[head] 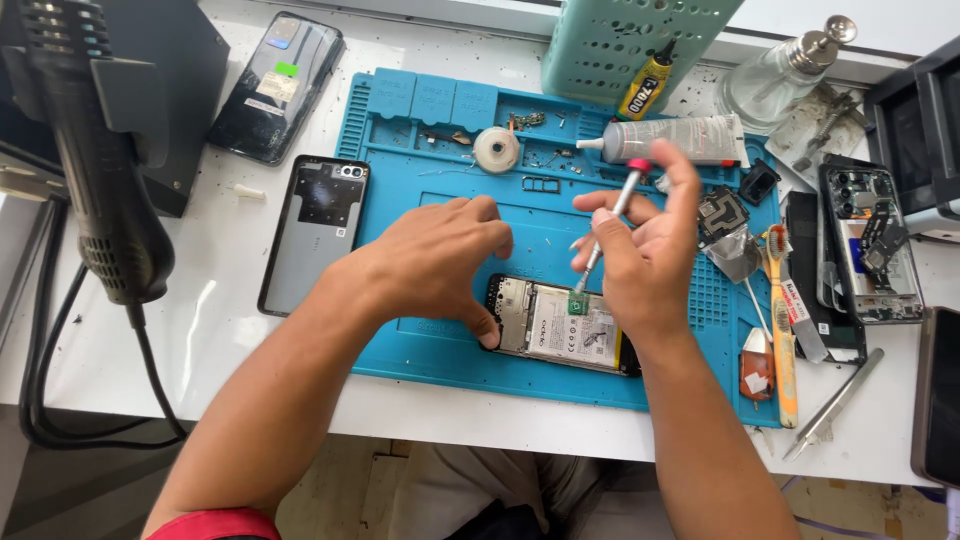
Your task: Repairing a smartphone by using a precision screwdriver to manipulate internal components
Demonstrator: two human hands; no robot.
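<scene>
An opened phone [556, 327] with its battery and boards showing lies on a blue work mat [440, 210]. My left hand [437, 262] presses down on the phone's left end, thumb on its corner. My right hand [645, 252] holds a thin screwdriver [612, 218] with a red cap, its tip down on the phone's upper edge by a small green part. A grey glue tube [678, 140] lies just behind my right hand.
A phone back cover [312, 230] and another phone [280, 85] lie left of the mat. A hot-air gun [95, 150] stands far left. Right of the mat: a toothbrush [782, 330], tweezers [835, 402], an opened phone frame [872, 245], a glass bottle [780, 70]. A green perforated basket [630, 45] stands behind.
</scene>
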